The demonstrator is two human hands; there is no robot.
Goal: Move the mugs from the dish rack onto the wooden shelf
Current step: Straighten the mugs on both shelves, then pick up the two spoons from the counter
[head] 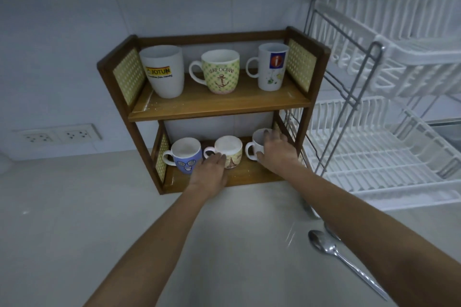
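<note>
The fingers (272,136) of the right hand (275,151) are wrapped over the rim and side of a white mug (257,143), which is held at the right end of the lower board of the wooden shelf (224,104); the thumb is seen low on the mug's front, beside its handle. The fingers (219,157) of the left hand (210,172) are laid loosely, nearly straight, against the front of the middle mug (229,151) with the tower print; nothing is gripped by them, and the mug seems to be steadied or nudged only.

Whether the white mug is fully set down cannot be told, as its base is hidden by the hand. The step is judged to be the placing of the last mug: it is best lowered flat onto the board, kept clear of the shelf's side post and of the middle mug's rim, and let go only once it sits level.

Both arms are stretched forward and nearly straight, palms down, wrists low over the bench (237,244). A blue face mug (187,157) stands at the left of the lower board, and three more mugs are lined along the upper one. No mugs are seen in the white dish rack (386,152) at the right. A spoon (336,252) lies on the bench.
</note>
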